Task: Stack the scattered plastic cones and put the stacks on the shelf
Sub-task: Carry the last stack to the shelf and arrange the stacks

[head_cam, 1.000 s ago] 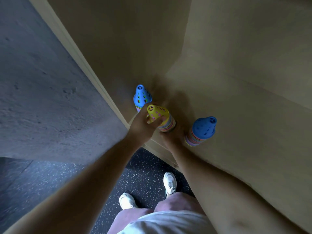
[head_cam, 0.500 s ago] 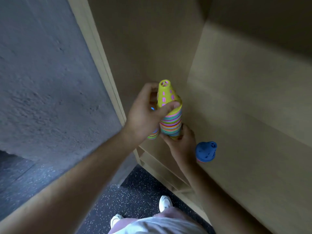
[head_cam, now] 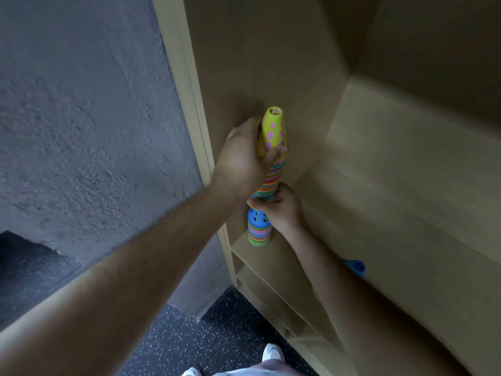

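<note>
Yellow-topped cone stack (head_cam: 272, 131): I record it held in the air inside the shelf (head_cam: 393, 213) compartment, close to the left side panel. It is a tall column, with a perforated yellow cone on top and many multi-coloured rims banded below. It leans slightly, with the tip towards the back of the compartment.

Left hand (head_cam: 241, 161): it grips the upper part of the stack where the yellow cone meets the banded rims. The fingers (head_cam: 252, 124) curl round the far side and the thumb lies across the front.

Right hand (head_cam: 286, 210): it grips the bottom of the same stack, with the fingers curled round the lowest rims. Both forearms reach in from the lower edge of the view.

Blue-topped stack (head_cam: 259, 226): it stands upright on the shelf board, directly beneath the held stack and just beside the right hand. I cannot tell whether the base of the held stack touches its blue tip.

Blue cone (head_cam: 356, 267): it is on the same board, well apart to the right and mostly hidden behind the right forearm.

Surroundings: a rough grey wall (head_cam: 81, 104) adjoins the shelf on the left. A dark speckled floor (head_cam: 217, 343) lies below, and a white shoe (head_cam: 273, 352) shows near the shelf's foot.
</note>
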Demonstrator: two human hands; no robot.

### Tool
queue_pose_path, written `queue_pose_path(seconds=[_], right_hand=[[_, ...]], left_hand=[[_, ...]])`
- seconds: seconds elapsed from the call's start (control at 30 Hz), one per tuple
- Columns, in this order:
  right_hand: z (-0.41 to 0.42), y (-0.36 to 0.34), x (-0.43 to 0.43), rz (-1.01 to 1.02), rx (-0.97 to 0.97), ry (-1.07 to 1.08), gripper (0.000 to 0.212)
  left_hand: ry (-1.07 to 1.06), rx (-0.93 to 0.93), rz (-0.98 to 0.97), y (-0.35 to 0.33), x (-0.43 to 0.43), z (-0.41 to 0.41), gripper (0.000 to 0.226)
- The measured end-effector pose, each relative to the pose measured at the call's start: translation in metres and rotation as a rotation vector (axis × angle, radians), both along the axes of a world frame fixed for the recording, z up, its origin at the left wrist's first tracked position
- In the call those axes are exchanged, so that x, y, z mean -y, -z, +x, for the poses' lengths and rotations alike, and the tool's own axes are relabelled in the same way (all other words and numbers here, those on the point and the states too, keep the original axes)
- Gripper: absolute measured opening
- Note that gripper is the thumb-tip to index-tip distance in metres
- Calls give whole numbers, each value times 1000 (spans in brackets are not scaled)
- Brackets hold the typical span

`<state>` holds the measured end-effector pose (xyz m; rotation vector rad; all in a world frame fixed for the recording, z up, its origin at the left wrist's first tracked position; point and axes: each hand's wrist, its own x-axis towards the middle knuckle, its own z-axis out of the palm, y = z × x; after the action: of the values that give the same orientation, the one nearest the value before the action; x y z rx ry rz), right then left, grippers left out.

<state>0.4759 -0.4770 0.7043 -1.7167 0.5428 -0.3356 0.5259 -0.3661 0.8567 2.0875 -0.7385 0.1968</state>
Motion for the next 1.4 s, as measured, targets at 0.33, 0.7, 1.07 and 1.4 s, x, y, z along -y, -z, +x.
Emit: queue_pose_path(seconds=[0.33, 0.7, 1.07, 1.4], right_hand=[[-19, 44, -1, -56, -140, -41, 48], [-18, 58, 5, -159, -210, -63, 59], [-80, 10, -23, -454, -119, 151, 45], [-210, 41, -24, -415, -137, 248, 18]], left_hand=[[-89, -97, 104, 54, -4, -12, 41], [-42, -152, 78, 69, -4, -12, 63], [-49, 139, 45, 71, -28, -41, 40], [423, 65, 171, 138, 16, -113, 30]])
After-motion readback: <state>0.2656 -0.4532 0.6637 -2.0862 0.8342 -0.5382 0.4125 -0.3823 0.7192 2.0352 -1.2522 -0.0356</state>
